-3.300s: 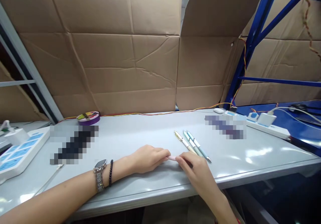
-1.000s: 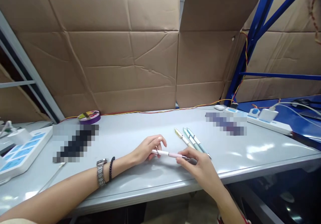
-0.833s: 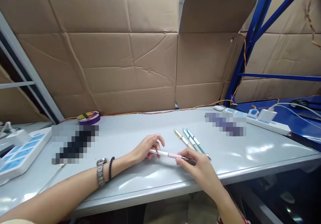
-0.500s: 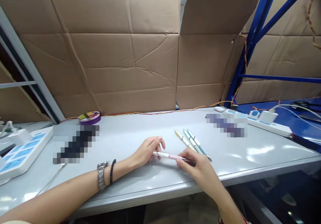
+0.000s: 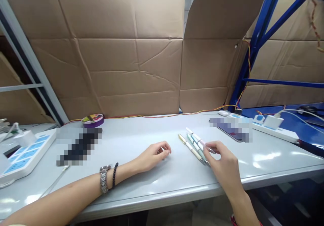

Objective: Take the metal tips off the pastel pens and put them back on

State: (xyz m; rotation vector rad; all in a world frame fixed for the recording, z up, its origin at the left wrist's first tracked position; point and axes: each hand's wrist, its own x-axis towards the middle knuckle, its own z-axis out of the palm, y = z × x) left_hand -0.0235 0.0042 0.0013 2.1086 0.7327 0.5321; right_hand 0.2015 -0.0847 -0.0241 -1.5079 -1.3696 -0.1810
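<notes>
Between the thumb and fingers of my right hand [image 5: 222, 160] is the lower end of a pink and white pen [image 5: 196, 136]. It lies along the right side of a group of pens. Left of it are two blue-green pens, one of them the pale blue-green pen [image 5: 195, 147], and a cream and gold pen [image 5: 191, 148] at the left edge. My left hand [image 5: 154, 155] rests on the table left of the pens, its fingers loosely curled with thumb and forefinger close together and nothing visible in them.
The grey table [image 5: 141, 189] backs onto cardboard [image 5: 131, 57]. A purple tape roll [image 5: 93, 120] and a blurred dark object [image 5: 79, 147] are at the left. Power strips stand at the left [image 5: 29, 156] and right [image 5: 275, 132], near a partly blurred phone [image 5: 231, 131].
The pink and white pen has left my left hand and moved right with my right hand, to beside the other pens. My left hand has curled in. The view has shifted slightly.
</notes>
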